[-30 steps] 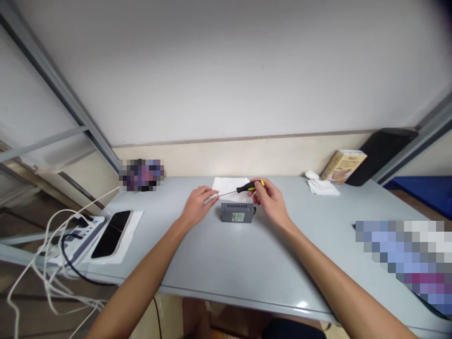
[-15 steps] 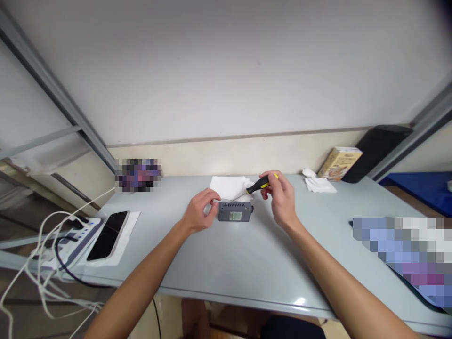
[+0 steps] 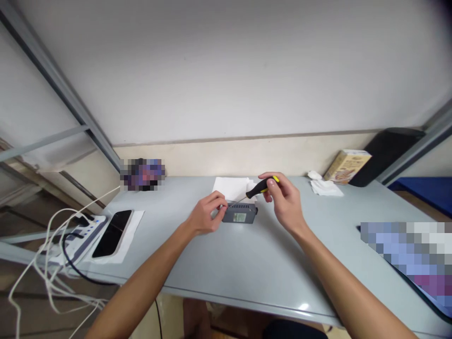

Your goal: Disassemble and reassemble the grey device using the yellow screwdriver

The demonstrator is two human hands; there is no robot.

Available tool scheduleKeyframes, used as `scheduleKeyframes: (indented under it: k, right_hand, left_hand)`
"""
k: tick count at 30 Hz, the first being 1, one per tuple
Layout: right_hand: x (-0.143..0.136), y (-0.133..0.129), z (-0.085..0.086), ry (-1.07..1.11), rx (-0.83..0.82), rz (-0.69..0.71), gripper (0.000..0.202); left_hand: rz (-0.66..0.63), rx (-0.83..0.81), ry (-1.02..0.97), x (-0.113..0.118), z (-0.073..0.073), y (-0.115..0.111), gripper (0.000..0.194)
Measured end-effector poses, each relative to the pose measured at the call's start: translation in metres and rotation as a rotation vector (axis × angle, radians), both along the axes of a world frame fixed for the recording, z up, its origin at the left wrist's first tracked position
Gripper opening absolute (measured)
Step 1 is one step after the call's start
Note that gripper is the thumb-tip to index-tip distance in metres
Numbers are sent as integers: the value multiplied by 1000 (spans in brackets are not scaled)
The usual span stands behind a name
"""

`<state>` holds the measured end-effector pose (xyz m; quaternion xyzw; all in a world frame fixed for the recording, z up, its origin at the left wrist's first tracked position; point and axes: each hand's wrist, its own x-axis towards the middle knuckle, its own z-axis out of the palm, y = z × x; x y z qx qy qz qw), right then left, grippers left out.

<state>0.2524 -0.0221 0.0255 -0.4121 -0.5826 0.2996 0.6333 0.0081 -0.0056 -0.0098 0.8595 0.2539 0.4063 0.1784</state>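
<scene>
A small grey metal box point(image 3: 229, 216) with a row of vent slots and a pale label stands on the table in front of me. My left hand point(image 3: 210, 214) is closed at its upper left corner, thumb and fingertips pinched together there; whether a small part sits between them is hidden. In my right hand point(image 3: 284, 200) is a screwdriver point(image 3: 259, 187) with a black and yellow handle. Its thin shaft slants down to the left, and the tip is at the top left of the box, close to my left fingertips.
White paper point(image 3: 231, 186) lies behind the box. On the left are a phone point(image 3: 113, 233), a power strip point(image 3: 83, 238) and tangled white cables point(image 3: 47, 278). Crumpled tissue point(image 3: 326, 187), a yellow carton point(image 3: 348, 165) and a black object point(image 3: 388, 153) stand at the back right.
My left thumb and fingers have come together at the box's corner. The screwdriver keeps nearly the same slant against the box. The whole view has shifted slightly.
</scene>
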Motion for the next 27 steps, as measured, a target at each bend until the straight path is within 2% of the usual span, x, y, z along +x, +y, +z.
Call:
scheduleKeyframes:
  k: [6, 10, 14, 19, 23, 25, 27]
  right_hand:
    - [-6, -8, 3, -85, 84, 32, 38]
    - [-9, -10, 1, -121, 108, 7, 37]
    - [-8, -10, -3, -118, 120, -53, 35]
    - [-7, -5, -2, 39, 130, -153, 35]
    - [-5, 7, -7, 183, 32, -212, 40]
    - [-4, 14, -13, 237, -83, -211, 44]
    - [-3, 20, -21, 279, -218, -191, 49]
  left_hand:
    - [37, -333, -85, 5, -2, 0, 5]
    - [48, -531, -63, 5, -6, 3, 12]
    - [15, -643, -32, 5, -7, 7, 19]
    - [43, -713, -2, 5, -5, 7, 22]
    - [10, -748, -31, 3, -3, 6, 22]
    - [-25, -760, -62, 1, -4, 8, 25]
    - [-1, -744, -90, -1, -6, 12, 28]
